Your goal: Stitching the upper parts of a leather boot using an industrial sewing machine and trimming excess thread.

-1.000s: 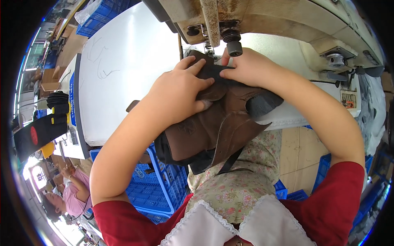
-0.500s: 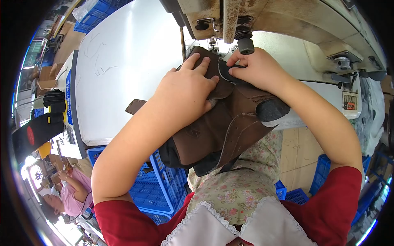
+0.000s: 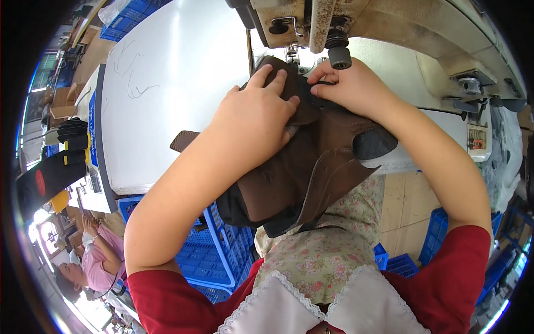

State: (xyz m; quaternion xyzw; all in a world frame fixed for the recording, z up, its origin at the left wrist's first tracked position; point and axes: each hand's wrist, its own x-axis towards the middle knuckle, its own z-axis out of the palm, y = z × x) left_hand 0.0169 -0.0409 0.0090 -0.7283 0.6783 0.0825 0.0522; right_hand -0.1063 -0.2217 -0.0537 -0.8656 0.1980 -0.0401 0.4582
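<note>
A dark brown leather workpiece [image 3: 272,192], stitched along its edges and lined in black, lies partly on the white sewing table and hangs over its front edge toward my lap. My left hand [image 3: 253,114] rests on its upper part with the fingers spread, pressing a flap down. Between thumb and fingertips, my right hand [image 3: 350,86] pinches the workpiece's dark edge, close to the needle area. Just beyond both hands is the presser foot [image 3: 291,54] of the sewing machine [image 3: 400,25]. The pinched edge is partly hidden by my fingers.
The machine's arm and a black knob [image 3: 339,57] overhang my right hand. Below the white table [image 3: 167,111] stands a blue plastic crate [image 3: 208,259] on the left. More blue crates [image 3: 436,236] are on the right. A person in pink [image 3: 105,256] sits far left.
The workpiece has shifted slightly under my hands, and its dark curved edge by my right fingers now lies flatter. Both hands keep their hold. The view has tilted a little.
</note>
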